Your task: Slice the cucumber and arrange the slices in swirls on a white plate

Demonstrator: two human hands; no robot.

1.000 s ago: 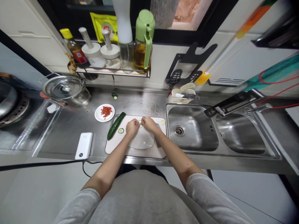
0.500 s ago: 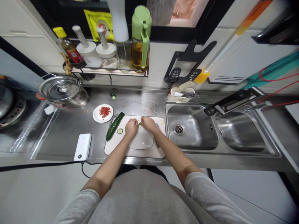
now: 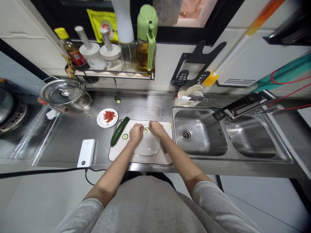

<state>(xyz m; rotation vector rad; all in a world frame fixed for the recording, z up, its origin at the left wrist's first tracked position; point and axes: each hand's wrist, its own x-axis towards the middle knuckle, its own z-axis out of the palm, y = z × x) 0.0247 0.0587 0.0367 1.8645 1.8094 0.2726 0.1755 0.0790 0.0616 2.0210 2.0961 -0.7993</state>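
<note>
Over the cutting board (image 3: 118, 154), my left hand (image 3: 136, 133) and my right hand (image 3: 156, 128) are close together with curled fingers. Both pinch at thin cucumber slices (image 3: 145, 130) between them; the fingertips are partly hidden. Beneath my hands lies a pale plate or dish (image 3: 147, 147) with a thin dark rim. To the left of my left hand, a single cucumber round (image 3: 124, 136) rests on the board, beside a long green cucumber (image 3: 120, 131). A pale slice (image 3: 169, 127) lies at the board's upper right corner.
Left of the board are a white plate (image 3: 99, 120) with chopped red pieces and a white power bank (image 3: 86, 152). Cucumber ends (image 3: 117, 99) lie behind. A steel pot (image 3: 80, 102) stands far left, a double sink (image 3: 201, 129) right, and a bottle rack (image 3: 116, 75) above.
My right hand has shifted slightly right, widening the gap between my hands, and more of the cucumber slices shows there. My left hand has barely moved.
</note>
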